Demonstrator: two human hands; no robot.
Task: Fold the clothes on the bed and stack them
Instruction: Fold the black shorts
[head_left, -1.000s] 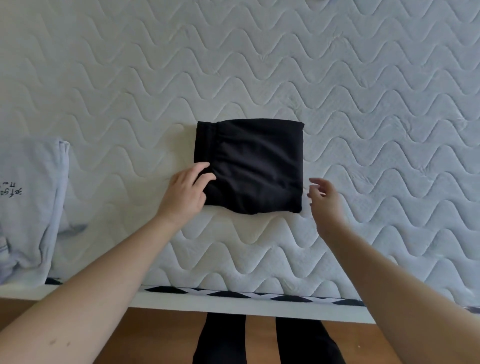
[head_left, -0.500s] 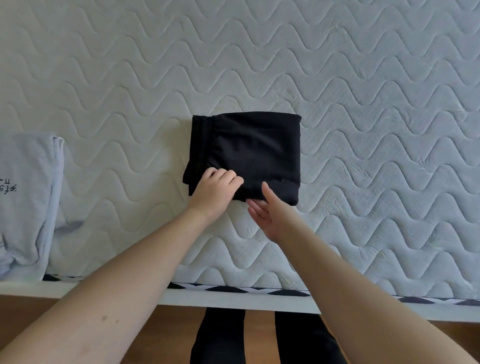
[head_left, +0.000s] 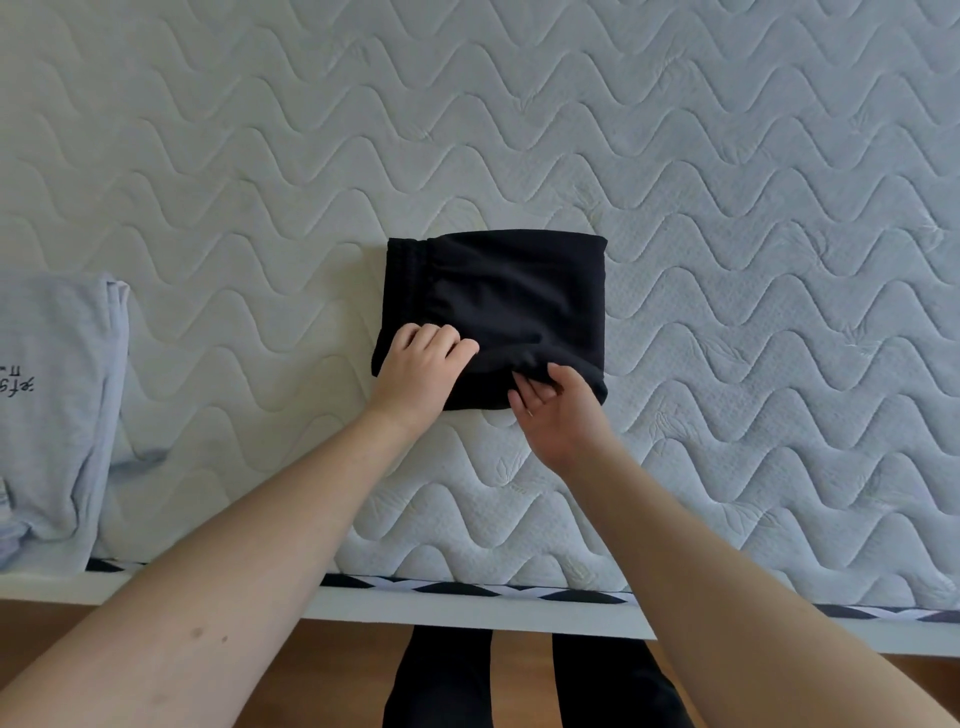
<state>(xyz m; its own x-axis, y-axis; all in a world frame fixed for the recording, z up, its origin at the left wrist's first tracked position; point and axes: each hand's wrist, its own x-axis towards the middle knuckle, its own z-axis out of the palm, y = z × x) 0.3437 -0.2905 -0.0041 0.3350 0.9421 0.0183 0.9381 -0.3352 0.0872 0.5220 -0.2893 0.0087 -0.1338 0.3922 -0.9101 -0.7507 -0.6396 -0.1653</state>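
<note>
Folded black garment (head_left: 511, 306) lying on the bed (head_left: 727, 208), straight ahead of both hands and close to the near edge, long axis running left to right, waistband at the left end. Left hand (head_left: 418, 371) at the near left corner, fingers curled onto the cloth and gripping it. Right hand (head_left: 553, 410) at the near edge, palm turned up, fingertips tucked under the fold and pinching it (only the near edge is held, the far edge lies free). Both hands about equally near. Probably about to be lifted and carried left. Light grey garment (head_left: 57, 395) lying well apart at the left, near the bed's edge, likely the stack. Nothing between the two but bare quilted bed.
</note>
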